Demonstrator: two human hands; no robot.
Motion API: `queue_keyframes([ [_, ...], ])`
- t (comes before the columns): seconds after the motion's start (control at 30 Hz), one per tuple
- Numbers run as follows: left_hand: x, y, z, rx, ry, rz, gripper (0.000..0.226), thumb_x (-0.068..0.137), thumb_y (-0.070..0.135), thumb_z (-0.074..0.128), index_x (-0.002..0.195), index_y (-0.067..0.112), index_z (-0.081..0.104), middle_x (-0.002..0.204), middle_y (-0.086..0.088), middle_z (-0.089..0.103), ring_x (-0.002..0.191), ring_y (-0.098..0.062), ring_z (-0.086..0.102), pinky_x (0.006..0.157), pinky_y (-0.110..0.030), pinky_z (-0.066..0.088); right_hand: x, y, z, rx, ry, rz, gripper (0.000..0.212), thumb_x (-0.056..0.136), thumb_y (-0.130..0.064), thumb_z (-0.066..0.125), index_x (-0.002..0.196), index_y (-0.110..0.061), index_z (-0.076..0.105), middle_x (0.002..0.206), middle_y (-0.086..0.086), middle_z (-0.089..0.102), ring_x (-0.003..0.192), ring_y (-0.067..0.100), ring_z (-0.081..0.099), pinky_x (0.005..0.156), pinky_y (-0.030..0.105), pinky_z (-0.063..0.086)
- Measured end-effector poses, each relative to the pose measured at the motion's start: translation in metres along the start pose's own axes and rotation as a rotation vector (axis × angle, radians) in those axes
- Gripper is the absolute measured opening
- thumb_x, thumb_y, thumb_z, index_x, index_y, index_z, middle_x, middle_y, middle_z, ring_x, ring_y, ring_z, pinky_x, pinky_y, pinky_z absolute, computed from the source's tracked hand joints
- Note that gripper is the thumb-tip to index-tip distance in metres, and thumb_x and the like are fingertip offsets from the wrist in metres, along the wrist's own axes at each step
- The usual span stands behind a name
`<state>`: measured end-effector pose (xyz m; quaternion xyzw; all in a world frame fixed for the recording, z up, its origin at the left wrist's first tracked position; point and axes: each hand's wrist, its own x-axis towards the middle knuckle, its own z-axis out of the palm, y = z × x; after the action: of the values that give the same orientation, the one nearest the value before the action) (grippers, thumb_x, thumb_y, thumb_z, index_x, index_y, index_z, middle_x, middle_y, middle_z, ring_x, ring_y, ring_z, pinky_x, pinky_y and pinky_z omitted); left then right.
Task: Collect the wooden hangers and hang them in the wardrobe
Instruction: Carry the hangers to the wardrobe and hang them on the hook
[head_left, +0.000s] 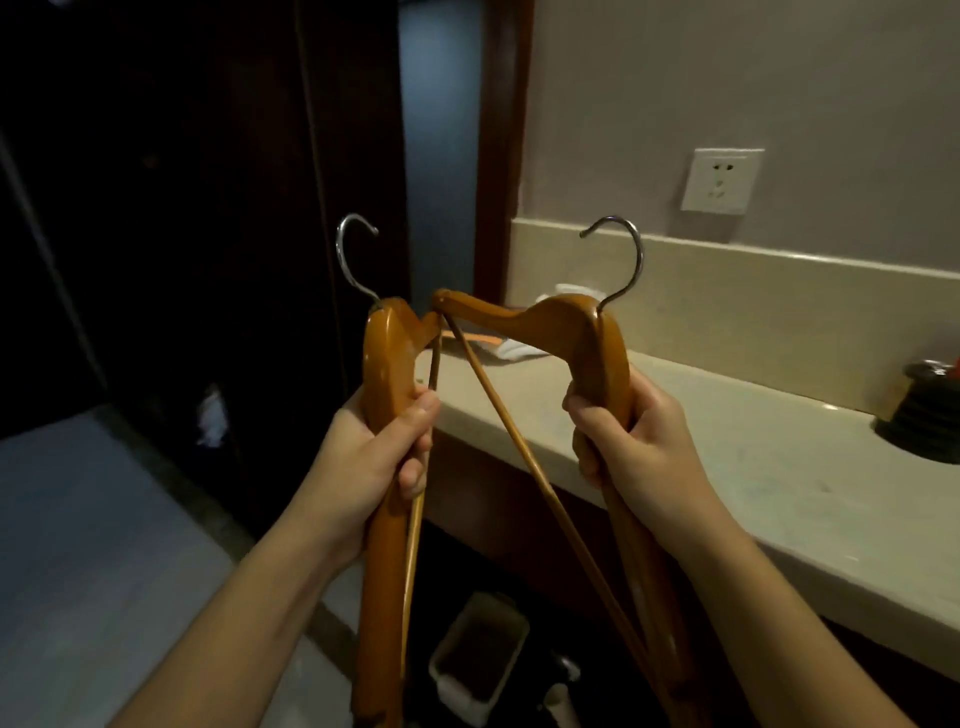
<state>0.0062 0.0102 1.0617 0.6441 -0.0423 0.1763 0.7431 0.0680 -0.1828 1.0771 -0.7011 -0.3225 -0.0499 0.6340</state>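
Nearest the lens: left hand (374, 452), fingers curled tight round one arm of a wooden hanger (387, 353), metal hook uppermost. Right hand (628, 436), likewise clamped on a second wooden hanger (602, 353), hook uppermost. Hanger tips meet between the hands, held in the air before the counter edge. Below, on the floor: pale bin (478, 660). Behind: pale counter (727, 467) bearing a white cloth (519, 349) and, far right, a dark ribbed object (924, 410). Rear wall: white socket (722, 181). Left: dark door panels (208, 208).
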Motion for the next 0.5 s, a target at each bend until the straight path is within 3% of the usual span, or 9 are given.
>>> queue_keyframes([
  [0.13,-0.052,-0.002,-0.029,-0.035,0.167,-0.036,0.019,0.083,0.025,0.054,0.07,0.013,0.05,0.051,0.004,0.046,0.035,-0.002,0.039,0.036,-0.013,0.034,-0.013,0.01,0.034,0.089,-0.204,-0.048,0.009,0.092,-0.007,0.052,0.087,-0.014,0.056,0.055,0.002,0.049,0.044,0.009,0.048,0.045,0.017,0.042],
  [0.23,-0.089,-0.011,-0.05,-0.022,0.299,-0.092,0.023,0.087,0.022,0.052,0.068,0.011,0.047,0.047,0.005,0.043,0.035,-0.003,0.037,0.035,-0.013,0.033,-0.024,0.023,0.068,0.103,-0.35,-0.087,0.023,0.091,-0.007,0.053,0.089,-0.03,0.057,0.056,0.003,0.047,0.045,0.012,0.046,0.046,0.021,0.041],
  [0.3,-0.111,-0.021,-0.065,-0.005,0.378,-0.147,0.026,0.089,0.022,0.052,0.066,0.012,0.047,0.048,0.004,0.041,0.036,-0.004,0.037,0.036,-0.014,0.033,-0.033,0.035,0.092,0.093,-0.442,-0.072,0.024,0.092,-0.012,0.054,0.1,-0.034,0.057,0.061,0.007,0.048,0.049,0.018,0.045,0.05,0.03,0.041],
  [0.37,-0.131,-0.032,-0.08,0.017,0.451,-0.211,0.027,0.091,0.021,0.052,0.066,0.013,0.048,0.048,0.005,0.042,0.036,-0.004,0.038,0.036,-0.014,0.033,-0.043,0.049,0.114,0.086,-0.509,-0.024,0.029,0.092,-0.014,0.054,0.119,-0.026,0.055,0.063,0.005,0.048,0.052,0.021,0.045,0.053,0.035,0.041],
  [0.5,-0.167,-0.061,-0.107,0.07,0.576,-0.361,0.017,0.092,0.023,0.055,0.076,0.017,0.051,0.052,0.006,0.047,0.04,-0.005,0.041,0.039,-0.015,0.037,-0.067,0.079,0.155,0.092,-0.645,0.046,0.04,0.092,-0.015,0.055,0.129,-0.029,0.049,0.06,-0.005,0.046,0.052,0.016,0.049,0.053,0.032,0.045],
])
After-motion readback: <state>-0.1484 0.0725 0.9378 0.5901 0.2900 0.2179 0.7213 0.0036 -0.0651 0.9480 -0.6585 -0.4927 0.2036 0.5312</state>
